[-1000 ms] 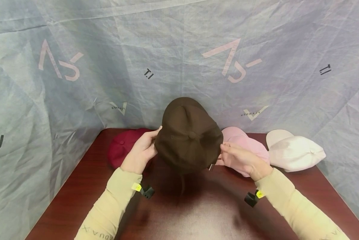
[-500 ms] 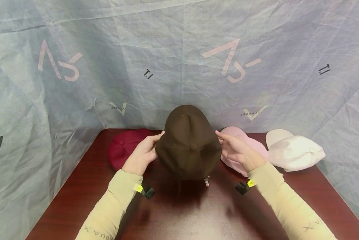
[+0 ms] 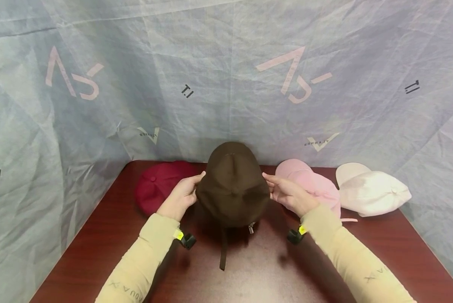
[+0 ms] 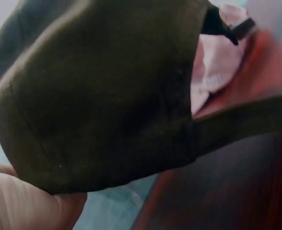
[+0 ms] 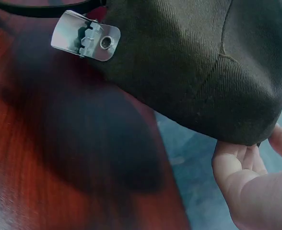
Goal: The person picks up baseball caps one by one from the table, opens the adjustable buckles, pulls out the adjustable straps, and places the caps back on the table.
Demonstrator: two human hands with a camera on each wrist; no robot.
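A dark brown baseball cap point(image 3: 234, 185) is held between both hands over the middle of the table, brim toward the backdrop. My left hand point(image 3: 181, 195) pinches its left edge, thumb and fingers at the rim. At the opposite edge, my right hand point(image 3: 290, 193) grips the rim, with fingertips under the fabric in the right wrist view. From the cap's back hangs a loose strap point(image 3: 223, 248). Beside it dangles a silver metal buckle point(image 5: 86, 36), its plate flipped up. Through the back opening in the left wrist view, the pink cap point(image 4: 217, 62) shows.
On the dark red wooden table point(image 3: 245, 273), a burgundy cap point(image 3: 154, 185) lies to the left, partly behind the left hand. Rightward lie a pink cap point(image 3: 324, 187), overlapped by the right hand, and a cream cap point(image 3: 377, 193). A grey-blue cloth backdrop point(image 3: 226, 63) encloses the table.
The brown cap has come down closer to the table, its brim lower against the backdrop. My right hand has shifted left, nearer my left hand. The hanging strap now shows plainly below the cap.
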